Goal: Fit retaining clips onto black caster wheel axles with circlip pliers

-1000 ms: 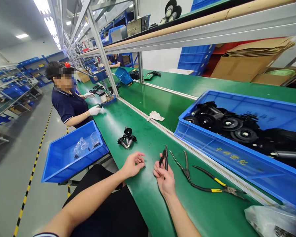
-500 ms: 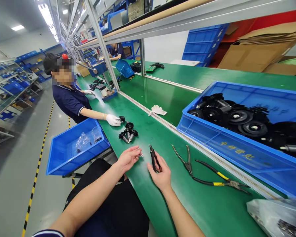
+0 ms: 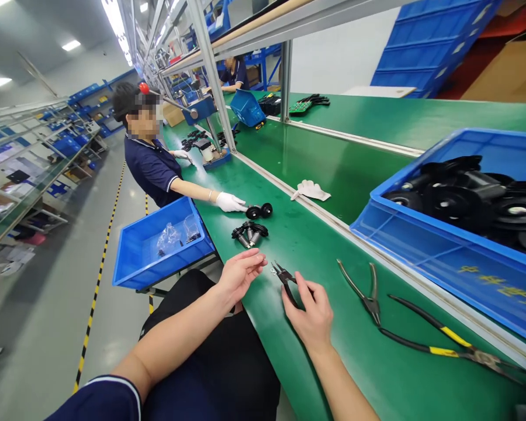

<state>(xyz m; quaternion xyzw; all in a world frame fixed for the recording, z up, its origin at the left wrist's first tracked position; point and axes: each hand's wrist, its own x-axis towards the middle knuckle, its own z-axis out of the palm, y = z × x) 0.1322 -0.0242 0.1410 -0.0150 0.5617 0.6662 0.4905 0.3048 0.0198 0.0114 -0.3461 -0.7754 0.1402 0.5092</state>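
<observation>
Amid open worktop (image 3: pixel 390 380), the right hand (image 3: pixel 311 310) curls round pliers (image 3: pixel 284 277) pointing away, roughly parallel to the near edge, the left hand's (image 3: pixel 241 273) fingertips pressed together.

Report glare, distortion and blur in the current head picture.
Head view: ceiling light blown white, pale sheen on the green bench; head view: metal post leaning, wide-lens style; head view: pliers in the right hand fairly crisp, bottom right corner dark and smeared.

A white glove (image 3: pixel 312 190) lies at a metal rail (image 3: pixel 333 221), blue crates (image 3: pixel 427 49) stacked beyond.
</observation>
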